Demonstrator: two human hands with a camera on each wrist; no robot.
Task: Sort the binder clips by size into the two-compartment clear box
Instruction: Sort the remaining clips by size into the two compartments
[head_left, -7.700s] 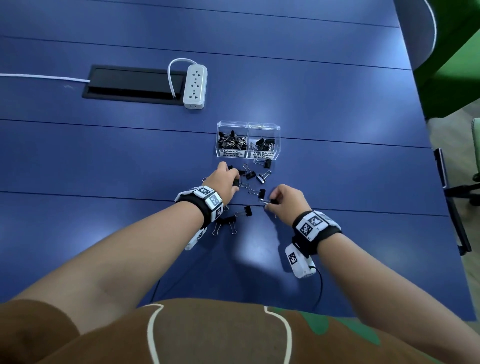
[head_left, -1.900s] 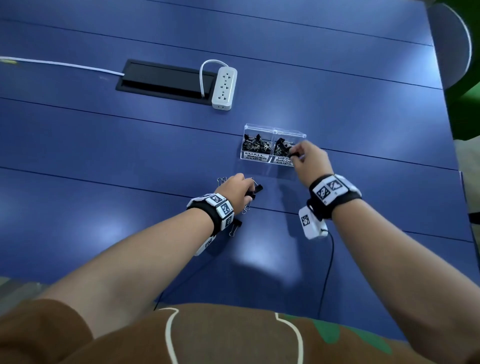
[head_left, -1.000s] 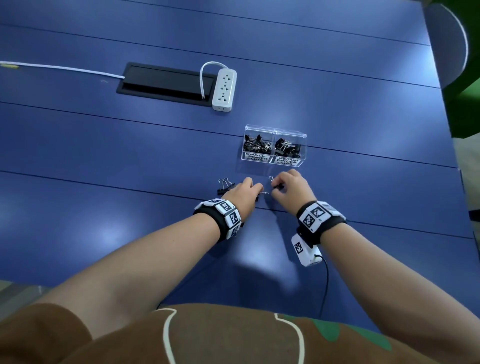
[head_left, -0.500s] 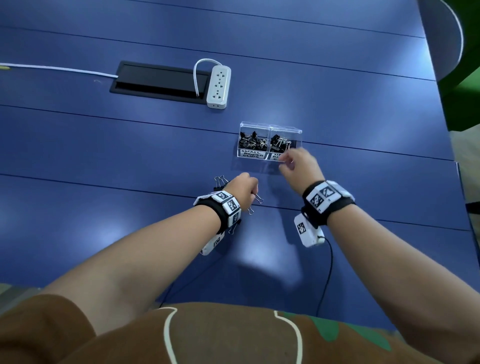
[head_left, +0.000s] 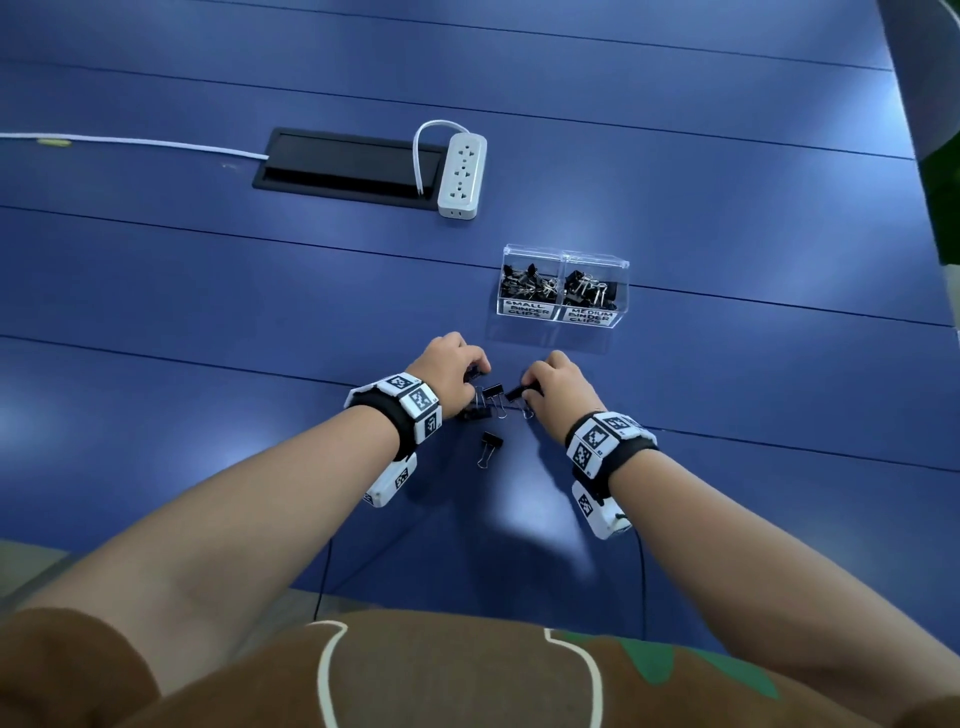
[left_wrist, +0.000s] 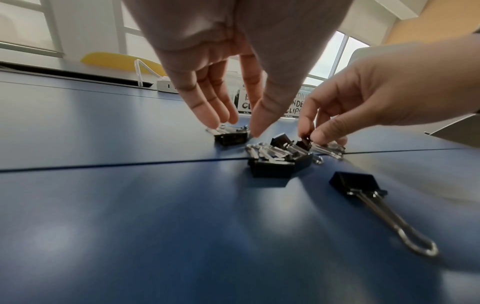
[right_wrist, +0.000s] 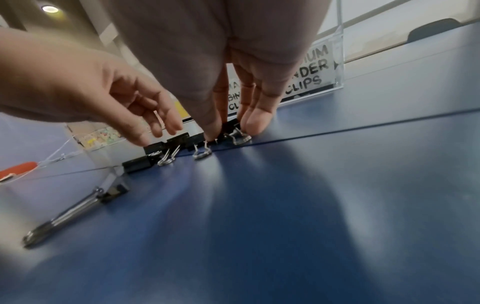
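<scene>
The clear two-compartment box (head_left: 563, 317) stands on the blue table, its left half labelled small and its right half medium, with black clips in both. Just in front of it lie a few loose binder clips (head_left: 492, 396). My right hand (head_left: 527, 391) pinches one small clip (left_wrist: 306, 144) between thumb and fingers (right_wrist: 255, 121), still down on the table. My left hand (left_wrist: 237, 129) reaches down with straight fingers, tips touching another clip (left_wrist: 231, 138). A clump of clips (left_wrist: 275, 164) lies between the hands. A larger clip (head_left: 489, 448) lies alone nearer me.
A white power strip (head_left: 461, 176) and a black cable hatch (head_left: 348, 169) sit farther back on the left, with a white cord (head_left: 130, 143) running off left. The table edge and a chair are at the far right.
My right hand has come back from the box's medium side to the loose clips and taken hold of one. The left hand has stayed at the pile, shifting a little forward.
</scene>
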